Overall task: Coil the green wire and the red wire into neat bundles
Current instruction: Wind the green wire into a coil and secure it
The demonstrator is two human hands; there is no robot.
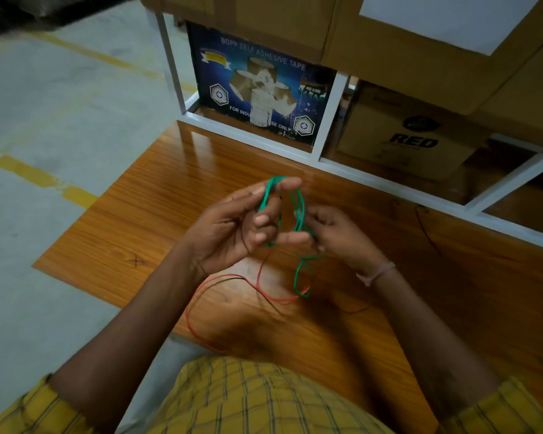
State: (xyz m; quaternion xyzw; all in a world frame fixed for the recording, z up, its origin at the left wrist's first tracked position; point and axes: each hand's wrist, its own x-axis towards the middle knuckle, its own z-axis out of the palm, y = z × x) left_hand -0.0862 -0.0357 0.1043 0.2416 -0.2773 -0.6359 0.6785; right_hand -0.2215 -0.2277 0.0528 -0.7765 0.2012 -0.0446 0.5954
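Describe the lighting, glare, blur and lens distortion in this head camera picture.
Head view: dim, with dark corners; glare streaks the glossy wooden table near the blue tape box; the hands' shadow falls on the table under the red wire; wide-angle bending tilts the white shelf frame; the left hand, right hand and green wire are slightly soft, and the box lettering still reads.

left hand (232,227) raised, fingers spread and looped, right hand (333,233) curled, pinching beside it
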